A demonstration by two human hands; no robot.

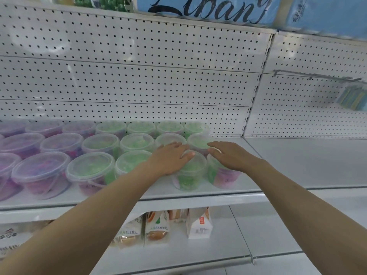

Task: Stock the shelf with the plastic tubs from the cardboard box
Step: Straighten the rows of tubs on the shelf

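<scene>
Rows of clear plastic tubs with lids stand on the white shelf (198, 195); those on the left hold purple contents (41, 171), those in the middle and right hold green (91, 167). My left hand (170, 157) lies flat, fingers straight, on the lid of a front-row green tub (188, 177). My right hand (228, 155) rests flat on the lid of the rightmost front tub (222, 177), which shows green and pink inside. The cardboard box is out of view.
A white pegboard (139, 76) backs the shelf. The shelf section to the right (307, 161) holds no tubs. Bagged bread (156, 227) and a small white carton (199, 225) sit on the lower shelf. A metal hook (317, 76) with a hanging packet juts out at right.
</scene>
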